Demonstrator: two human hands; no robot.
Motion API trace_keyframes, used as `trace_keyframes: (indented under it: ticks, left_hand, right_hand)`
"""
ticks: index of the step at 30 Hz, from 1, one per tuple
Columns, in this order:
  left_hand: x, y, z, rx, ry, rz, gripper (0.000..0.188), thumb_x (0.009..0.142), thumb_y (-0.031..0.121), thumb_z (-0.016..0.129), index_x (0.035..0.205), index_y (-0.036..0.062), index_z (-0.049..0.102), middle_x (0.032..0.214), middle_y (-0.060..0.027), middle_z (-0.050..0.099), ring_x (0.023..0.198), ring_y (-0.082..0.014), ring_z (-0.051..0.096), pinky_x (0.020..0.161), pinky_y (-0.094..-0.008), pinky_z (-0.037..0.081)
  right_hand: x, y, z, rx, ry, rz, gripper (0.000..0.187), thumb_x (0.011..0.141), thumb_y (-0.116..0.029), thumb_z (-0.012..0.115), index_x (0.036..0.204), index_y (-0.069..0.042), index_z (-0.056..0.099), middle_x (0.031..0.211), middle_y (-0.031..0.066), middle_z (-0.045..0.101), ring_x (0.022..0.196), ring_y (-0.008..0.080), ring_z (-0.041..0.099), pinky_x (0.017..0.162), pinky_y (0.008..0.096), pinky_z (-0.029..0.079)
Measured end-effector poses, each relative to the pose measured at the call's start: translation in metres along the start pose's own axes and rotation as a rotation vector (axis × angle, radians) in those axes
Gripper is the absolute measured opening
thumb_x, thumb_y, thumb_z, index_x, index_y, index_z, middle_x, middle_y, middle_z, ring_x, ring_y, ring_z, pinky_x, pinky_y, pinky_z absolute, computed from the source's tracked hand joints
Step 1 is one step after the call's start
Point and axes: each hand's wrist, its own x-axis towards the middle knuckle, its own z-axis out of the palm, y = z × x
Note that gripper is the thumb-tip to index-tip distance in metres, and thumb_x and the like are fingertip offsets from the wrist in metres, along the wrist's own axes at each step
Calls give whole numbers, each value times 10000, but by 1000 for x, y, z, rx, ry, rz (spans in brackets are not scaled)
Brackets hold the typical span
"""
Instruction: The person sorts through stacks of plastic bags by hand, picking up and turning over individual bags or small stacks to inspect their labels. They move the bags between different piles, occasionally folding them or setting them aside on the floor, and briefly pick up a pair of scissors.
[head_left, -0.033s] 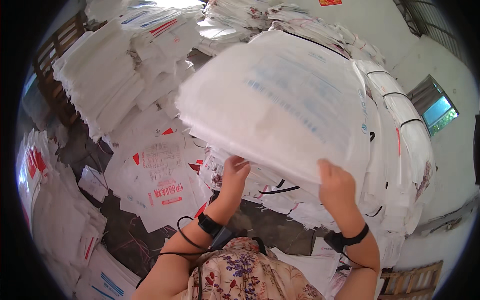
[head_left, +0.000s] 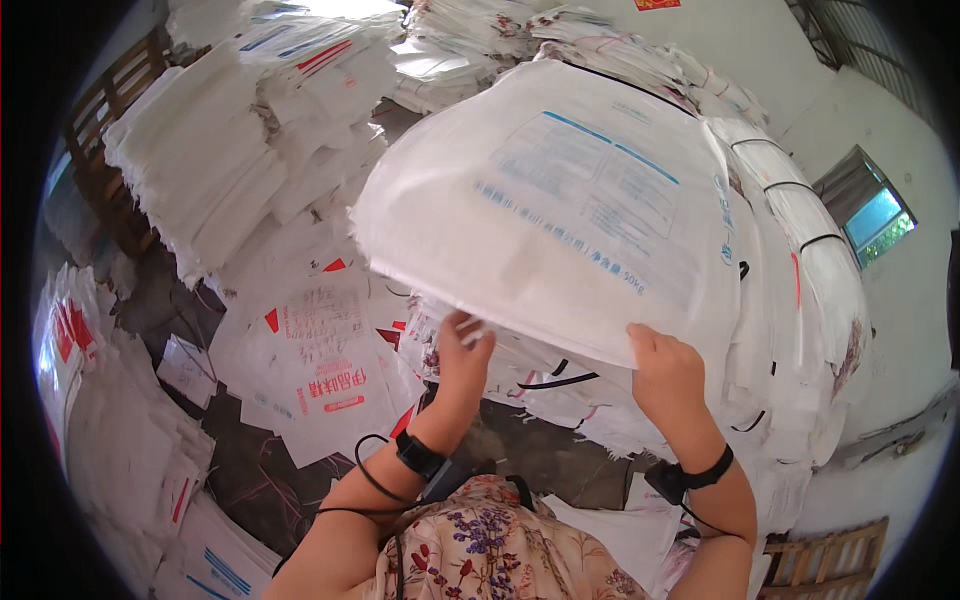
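Note:
A large white woven sack (head_left: 450, 215) with blue print lies on top of a pile, its near edge facing me. My right hand (head_left: 668, 372) pinches that edge near its right corner, fingers closed over it. Just below the same edge, farther left, is my left hand (head_left: 464, 350). Its fingers are bent and apart, and no firm hold on the sack shows. Under the sack, more stacked white sacks (head_left: 590, 415) show frayed edges and black straps.
Strapped bundles of sacks (head_left: 800, 215) stand at the right by the wall. Tall sack stacks (head_left: 190, 150) rise at the far left, with others (head_left: 130, 430) nearer. Red-printed sacks (head_left: 330, 370) lie left of my hands. A wooden pallet (head_left: 830, 560) sits at lower right.
The sack has settled flatter and its print has become sharp. My right hand has shifted slightly left and down; my left fingers have loosened at the edge.

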Motion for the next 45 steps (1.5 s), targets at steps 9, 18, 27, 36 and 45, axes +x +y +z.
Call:
trace_keyframes:
  ticks: [9, 18, 27, 36, 45]
  left_hand:
    - [23, 82, 60, 844, -295, 1148, 233, 738, -44, 609, 950, 53, 614, 999, -80, 606, 997, -275, 549, 870, -399, 433]
    - [90, 124, 72, 1515, -596, 1122, 420, 746, 108, 647, 1163, 144, 618, 1242, -53, 557, 954, -242, 565, 810, -396, 455]
    - [100, 120, 68, 1614, -539, 1532, 530, 688, 178, 755, 1184, 144, 570, 1269, -98, 527, 1044, -252, 564, 908, -379, 454]
    - [94, 94, 72, 1779, -659, 1091, 283, 728, 265, 721, 919, 115, 576, 912, -40, 565, 832, -235, 577, 666, -397, 466]
    - [27, 73, -40, 1407, -613, 362, 255, 893, 267, 609, 1035, 56, 619, 908, -93, 670, 751, -255, 650, 615, -348, 504]
  right_hand:
    - [115, 135, -43, 123, 22, 352, 400, 870, -253, 611, 1195, -21, 598, 1088, 238, 642, 1040, 406, 595, 887, 446, 472]
    - [126, 113, -138, -293, 573, 374, 360, 859, -150, 581, 1219, -147, 604, 1072, 130, 667, 902, 333, 647, 759, 402, 506]
    - [60, 66, -78, 35, 260, 265, 462, 763, -44, 598, 1214, -144, 606, 973, 151, 677, 858, 350, 643, 703, 427, 502]
    - [121, 198, -57, 59, 174, 427, 366, 863, -241, 563, 1153, -23, 616, 1034, 253, 645, 970, 405, 615, 826, 442, 473]
    - [72, 103, -97, -19, 286, 429, 407, 885, -299, 621, 1201, -42, 618, 1017, 234, 657, 907, 399, 631, 789, 441, 497]
